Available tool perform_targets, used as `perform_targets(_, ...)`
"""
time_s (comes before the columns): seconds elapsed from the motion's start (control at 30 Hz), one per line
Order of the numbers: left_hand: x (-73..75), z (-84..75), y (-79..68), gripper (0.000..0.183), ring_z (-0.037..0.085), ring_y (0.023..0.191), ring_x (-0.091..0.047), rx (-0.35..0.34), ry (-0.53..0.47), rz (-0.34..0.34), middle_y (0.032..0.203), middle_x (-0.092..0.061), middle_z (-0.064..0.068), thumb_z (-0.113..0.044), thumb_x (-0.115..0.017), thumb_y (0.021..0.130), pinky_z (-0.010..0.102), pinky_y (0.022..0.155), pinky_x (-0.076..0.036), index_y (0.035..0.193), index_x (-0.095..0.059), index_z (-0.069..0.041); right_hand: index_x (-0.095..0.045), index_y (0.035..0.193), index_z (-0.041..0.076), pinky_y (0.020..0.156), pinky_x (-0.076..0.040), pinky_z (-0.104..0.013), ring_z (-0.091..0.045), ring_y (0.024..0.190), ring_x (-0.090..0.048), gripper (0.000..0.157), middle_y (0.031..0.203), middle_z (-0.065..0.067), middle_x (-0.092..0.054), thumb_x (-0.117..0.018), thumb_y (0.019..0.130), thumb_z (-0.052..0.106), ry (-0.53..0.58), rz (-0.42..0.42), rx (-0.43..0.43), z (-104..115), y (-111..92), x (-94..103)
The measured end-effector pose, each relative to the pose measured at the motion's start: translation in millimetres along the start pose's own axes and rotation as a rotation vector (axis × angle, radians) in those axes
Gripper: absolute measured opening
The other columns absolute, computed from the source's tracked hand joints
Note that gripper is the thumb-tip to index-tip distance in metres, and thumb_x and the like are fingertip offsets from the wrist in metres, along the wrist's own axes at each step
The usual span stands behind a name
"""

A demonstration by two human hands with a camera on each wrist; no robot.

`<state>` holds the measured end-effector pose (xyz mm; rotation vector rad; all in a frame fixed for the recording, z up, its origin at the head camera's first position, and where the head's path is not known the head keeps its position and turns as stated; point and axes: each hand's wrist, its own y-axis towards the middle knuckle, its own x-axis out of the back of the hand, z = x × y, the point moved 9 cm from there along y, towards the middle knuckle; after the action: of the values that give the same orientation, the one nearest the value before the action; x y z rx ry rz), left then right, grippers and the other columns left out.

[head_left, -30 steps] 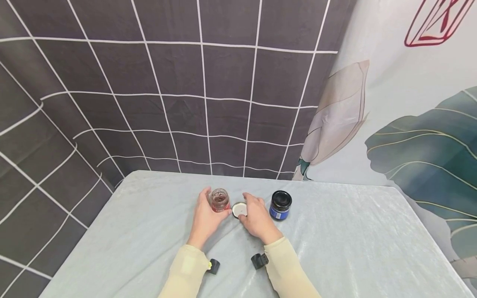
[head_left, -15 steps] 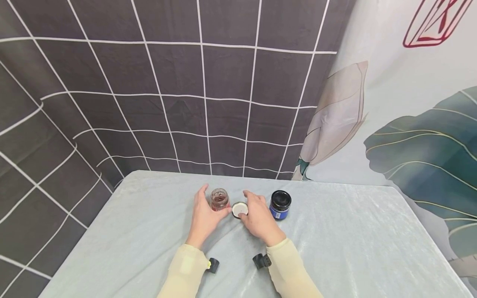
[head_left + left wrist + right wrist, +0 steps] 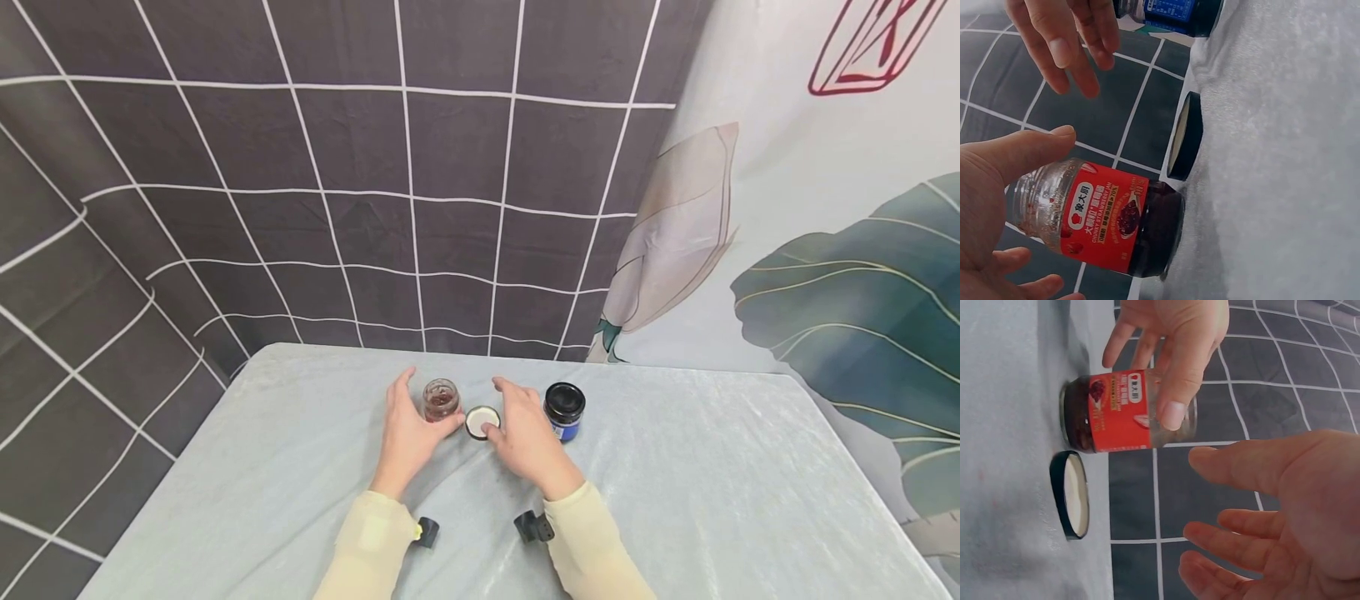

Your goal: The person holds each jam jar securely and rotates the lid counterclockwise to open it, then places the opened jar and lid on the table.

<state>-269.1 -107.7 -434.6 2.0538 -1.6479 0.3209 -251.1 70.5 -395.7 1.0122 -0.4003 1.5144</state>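
A glass jar of strawberry jam [image 3: 1107, 215] with a red label stands uncapped on the table, dark jam low inside it. My left hand [image 3: 410, 433] is spread beside the jar, thumb across its near side and fingers apart from the glass. The jar's lid [image 3: 482, 422] lies on the cloth just right of the jar, pale inner side up and dark rim showing. My right hand [image 3: 528, 435] hovers over the lid's right side with fingers spread, holding nothing; in the right wrist view the lid [image 3: 1072, 495] lies apart from those fingers.
A second jar [image 3: 564, 410], with a black lid and blue label, stands right of my right hand. Pale grey cloth covers the table [image 3: 712, 475]. A dark curtain with white grid lines [image 3: 360, 233] hangs behind its far edge.
My left fingers have come off the jam jar and spread open. The right hand has drawn slightly right and opened away from the lid, which stays flat on the table.
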Motion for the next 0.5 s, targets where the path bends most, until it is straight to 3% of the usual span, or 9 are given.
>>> perform_targets(0.5,6.9,-3.2,-1.1,0.108,0.039,0.139,-0.039,0.042,-0.011,-0.021,0.153,-0.033,0.02,-0.028,-0.093,0.069,0.051,0.113,-0.033,0.153,-0.031,-0.005,-0.05,0.138,-0.008,0.105,-0.042,-0.049,-0.04,0.125,-0.05,0.061,0.136,-0.021,-0.059,-0.076,0.088,0.013,0.018,-0.066,0.016,5.2,-8.6,22.8)
